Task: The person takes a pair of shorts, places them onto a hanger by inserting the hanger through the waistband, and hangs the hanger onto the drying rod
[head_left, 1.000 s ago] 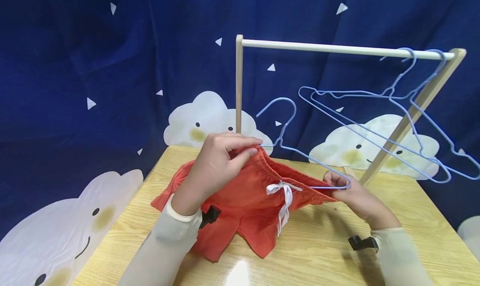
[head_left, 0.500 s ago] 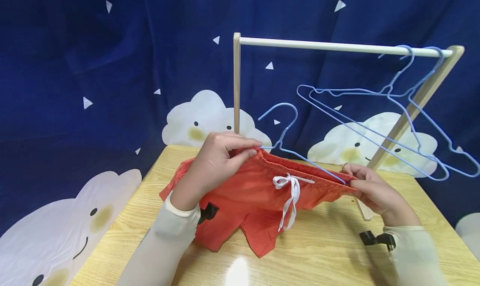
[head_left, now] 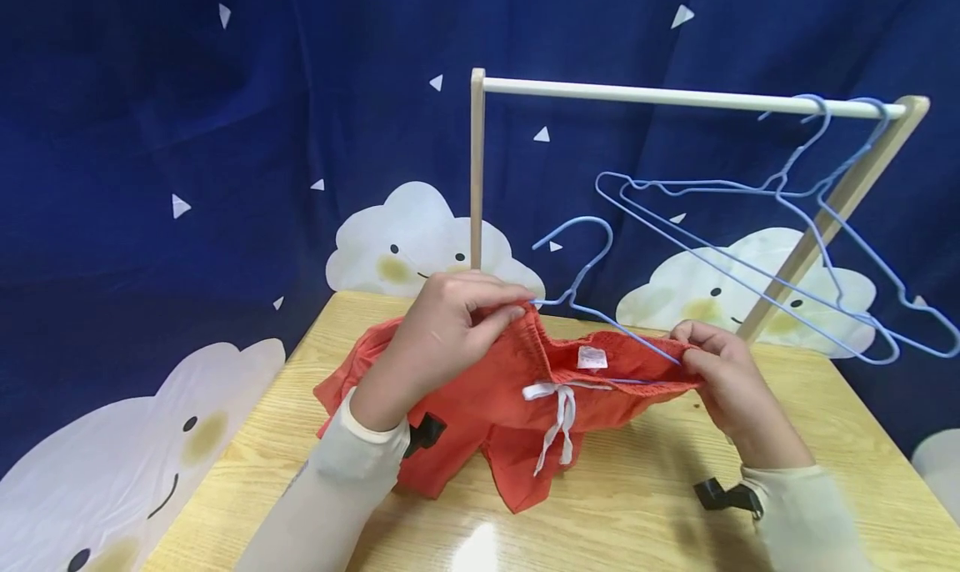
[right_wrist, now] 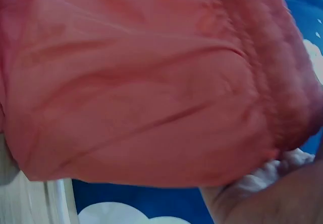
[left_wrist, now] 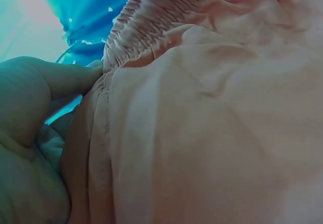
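Red shorts (head_left: 465, 380) with an elastic waistband and a white drawstring bow (head_left: 558, 405) hang between my two hands over the table. A blue wire hanger (head_left: 592, 263) runs into the open waistband, its hook standing up above the cloth. My left hand (head_left: 442, 338) pinches the waistband's left end together with the hanger between thumb and fingers. At the other end my right hand (head_left: 731, 380) grips the waistband by the hanger's right corner, which the cloth covers. A white label (head_left: 592, 357) shows inside the back of the waist. Gathered elastic (left_wrist: 151, 22) fills the upper left wrist view.
Behind the shorts stands a wooden rack with a white rail (head_left: 637, 94). Two more blue hangers (head_left: 780, 184) hang at the rail's right end. The wooden table (head_left: 810, 505) lies below, and a dark blue curtain (head_left: 225, 97) with clouds covers the back.
My right hand has drawn the waistband's right end over the hanger's corner, which stuck out earlier. The hanger's hook has sunk and shifted slightly right. My left hand keeps its pinch.
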Demonstrator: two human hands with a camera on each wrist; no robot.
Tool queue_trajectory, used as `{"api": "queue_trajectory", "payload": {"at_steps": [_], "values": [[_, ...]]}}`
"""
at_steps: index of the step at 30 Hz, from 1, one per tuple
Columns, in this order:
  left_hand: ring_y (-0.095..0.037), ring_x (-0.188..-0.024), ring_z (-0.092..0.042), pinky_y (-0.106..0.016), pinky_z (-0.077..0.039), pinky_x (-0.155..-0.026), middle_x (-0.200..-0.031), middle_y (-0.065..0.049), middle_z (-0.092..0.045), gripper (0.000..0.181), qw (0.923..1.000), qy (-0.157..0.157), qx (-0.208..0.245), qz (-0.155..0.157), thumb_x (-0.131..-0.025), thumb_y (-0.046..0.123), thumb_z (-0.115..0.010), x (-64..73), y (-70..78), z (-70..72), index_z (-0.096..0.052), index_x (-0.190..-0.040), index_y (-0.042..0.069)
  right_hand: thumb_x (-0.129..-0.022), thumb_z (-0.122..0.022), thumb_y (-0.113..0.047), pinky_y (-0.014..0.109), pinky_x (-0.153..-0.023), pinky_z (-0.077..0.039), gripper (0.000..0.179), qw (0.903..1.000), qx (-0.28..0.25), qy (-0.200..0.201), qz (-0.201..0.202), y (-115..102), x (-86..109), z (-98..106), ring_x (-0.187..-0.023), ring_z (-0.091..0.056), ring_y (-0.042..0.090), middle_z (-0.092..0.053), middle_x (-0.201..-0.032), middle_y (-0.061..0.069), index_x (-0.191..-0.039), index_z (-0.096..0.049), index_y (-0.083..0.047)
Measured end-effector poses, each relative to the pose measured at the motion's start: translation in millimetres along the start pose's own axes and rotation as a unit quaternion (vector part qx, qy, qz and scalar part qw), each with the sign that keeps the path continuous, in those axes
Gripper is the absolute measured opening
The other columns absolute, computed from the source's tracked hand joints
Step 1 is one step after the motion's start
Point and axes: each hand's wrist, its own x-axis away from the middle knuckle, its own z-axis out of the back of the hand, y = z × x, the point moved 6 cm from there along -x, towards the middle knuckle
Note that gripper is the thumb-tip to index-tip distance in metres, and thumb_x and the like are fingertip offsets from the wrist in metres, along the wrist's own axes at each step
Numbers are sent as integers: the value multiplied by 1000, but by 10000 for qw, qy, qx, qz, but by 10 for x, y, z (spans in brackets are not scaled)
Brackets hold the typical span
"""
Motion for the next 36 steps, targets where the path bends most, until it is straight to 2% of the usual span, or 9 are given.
{"api": "queue_trajectory", "payload": {"at_steps": [3, 6, 12, 17, 19, 22, 27, 31, 36], "values": [[-6, -88, -68, -29, -53, -81, -104, 5, -83, 23, 9998, 131, 61, 108, -97, 7, -81, -1, -6, 26, -86, -118, 16, -99, -33, 11, 17, -53, -53, 40, 9997, -170, 102, 138, -30, 6, -76, -61, -65, 4, -71, -82, -4, -90, -66, -10], [-7, -92, -72, -25, -58, -80, -107, 2, -84, 23, 9987, 325, 219, 337, -97, 6, -81, 6, -35, 75, -86, -118, 14, -106, -27, 3, 19, -59, -56, 43, 9955, -578, -456, 600, -77, 2, -126, -67, -70, 6, -76, -90, 1, -98, -68, -5], [-10, -75, -63, -24, -52, -63, -101, 2, -82, 22, 9938, 712, 384, 760, -97, 6, -81, 31, -71, 186, -86, -117, 13, -107, -21, 0, 30, -96, -61, 50, 9576, -1298, -2047, 1555, -90, 19, -60, -110, -75, 20, -74, -130, 16, -140, -58, 11], [-12, -71, -60, -24, -49, -59, -99, 2, -80, 23, 9915, 813, 426, 927, -97, 6, -81, 41, -75, 218, -86, -118, 14, -106, -35, 9, 36, -110, -57, 47, 9380, -1768, -2462, 1680, -25, 21, 31, -128, -69, 29, -65, -146, 24, -152, -46, 18], [-11, -72, -60, -24, -50, -60, -99, 1, -81, 23, 9915, 802, 475, 912, -97, 5, -81, 38, -73, 210, -86, -118, 13, -105, -37, 15, 36, -108, -57, 45, 9421, -1846, -2302, 1597, -18, 19, 43, -125, -71, 28, -69, -142, 23, -148, -51, 18], [-10, -75, -64, -23, -53, -64, -101, 1, -82, 23, 9924, 732, 559, 812, -97, 5, -81, 31, -62, 180, -86, -117, 13, -104, -38, 22, 30, -98, -61, 42, 9636, -1558, -1674, 1382, -25, 13, 45, -111, -77, 20, -78, -125, 16, -132, -68, 11], [-8, -84, -69, -24, -56, -69, -106, 0, -83, 21, 9956, 571, 525, 532, -97, 5, -81, 13, -2, 119, -86, -115, 12, -103, -50, 20, 23, -81, -62, 35, 9919, -64, -542, 1149, -100, 38, 12, -91, -76, 11, -82, -100, 5, -107, -80, 3], [-8, -81, -65, -25, -53, -68, -104, 1, -83, 21, 9969, 513, 401, 435, -97, 6, -81, 11, 34, 87, -86, -115, 12, -101, -62, 16, 21, -70, -61, 20, 9875, 1136, -134, 1085, -187, 75, -58, -83, -73, 9, -81, -93, 2, -106, -79, 7], [-8, -83, -66, -25, -54, -71, -104, 0, -84, 22, 9981, 410, 280, 358, -97, 7, -81, 10, 64, 19, -86, -117, 14, -98, -68, 15, 21, -61, -60, 16, 9781, 1763, -35, 1103, -236, 110, -153, -73, -73, 6, -81, -90, 0, -107, -78, 8]]}}
